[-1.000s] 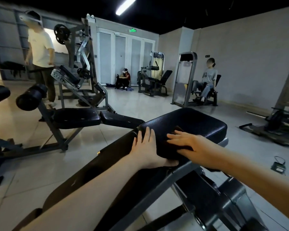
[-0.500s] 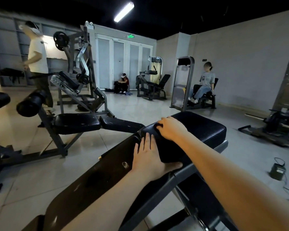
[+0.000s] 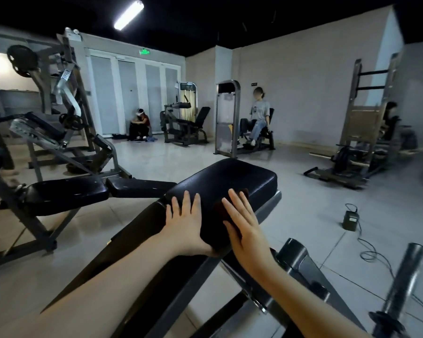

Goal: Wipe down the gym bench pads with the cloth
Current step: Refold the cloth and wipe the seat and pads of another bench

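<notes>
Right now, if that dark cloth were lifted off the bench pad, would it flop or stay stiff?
Probably floppy: the cloth lies flat under the right hand, following the pad. Likely light, as it looks thin and small beside the hand. It may slide easily on the pad's smooth-looking cover.

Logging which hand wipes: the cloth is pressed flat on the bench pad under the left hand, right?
No: the head view shows the cloth pressed flat on the bench pad under the right hand; the left hand lies bare beside it.

Bench pad [image 3: 242,175] w/ left hand [image 3: 186,228], cloth [image 3: 242,192] under right hand [image 3: 247,230].
</notes>
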